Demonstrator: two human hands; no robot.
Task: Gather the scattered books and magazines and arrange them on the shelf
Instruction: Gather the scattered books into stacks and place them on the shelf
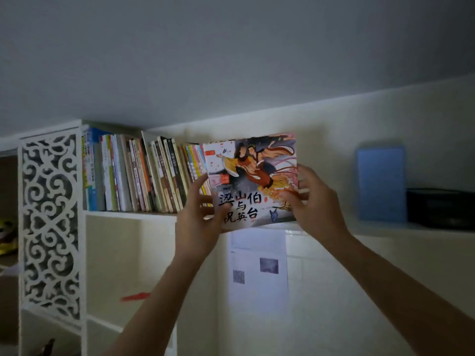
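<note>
Head view: illustrated book (253,179) raised at the right end of the row of upright books (144,173), front cover toward the camera, lower edge tilted. Left hand (199,217) curled around its lower left corner, thumb over the cover; right hand (312,199) gripping its right edge, fingers behind. White shelf (128,215) under the row. Right of the book, well apart: blue folder (381,183) upright against the wall. Below the book: printed sheet (258,263) on the wall.

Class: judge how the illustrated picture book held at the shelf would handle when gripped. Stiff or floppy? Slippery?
The illustrated picture book probably stays fairly stiff: its cover looks flat between the left hand and right hand. Its cover seems glossy, so perhaps slippery. It looks thin, likely light.
</note>
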